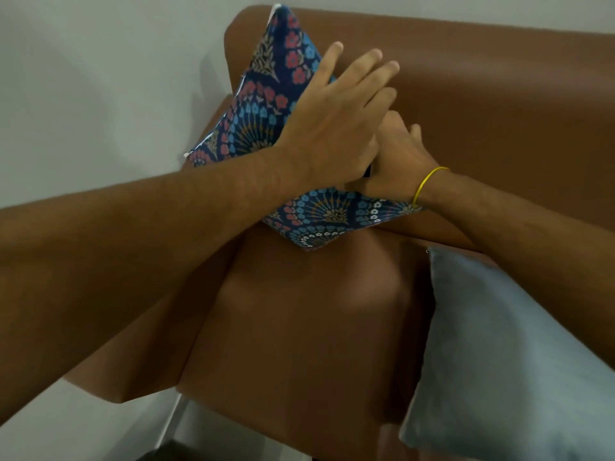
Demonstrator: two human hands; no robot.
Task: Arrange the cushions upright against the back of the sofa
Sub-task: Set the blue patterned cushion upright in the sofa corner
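At the sofa's left end, hard against the backrest (pixel 482 94), the patterned cushion (pixel 266 104) stands on one corner, leaning into the angle between backrest and armrest (pixel 100 277). The left hand (pixel 332 128) lies flat on its face with fingers spread, pressing and gripping nothing; the right hand (pixel 399 164), a yellow band (pixel 429 184) at its wrist, curls over the cushion's right edge, though whether it truly pinches the fabric cannot be told. A grey cushion (pixel 499 361) lies nearer, on the seat (pixel 299 311), apart from the backrest and not yet stood up. Balanced on a corner, the patterned cushion would likely tip forward or slump sideways once both hands lift. No brand, label or writing is readable anywhere.
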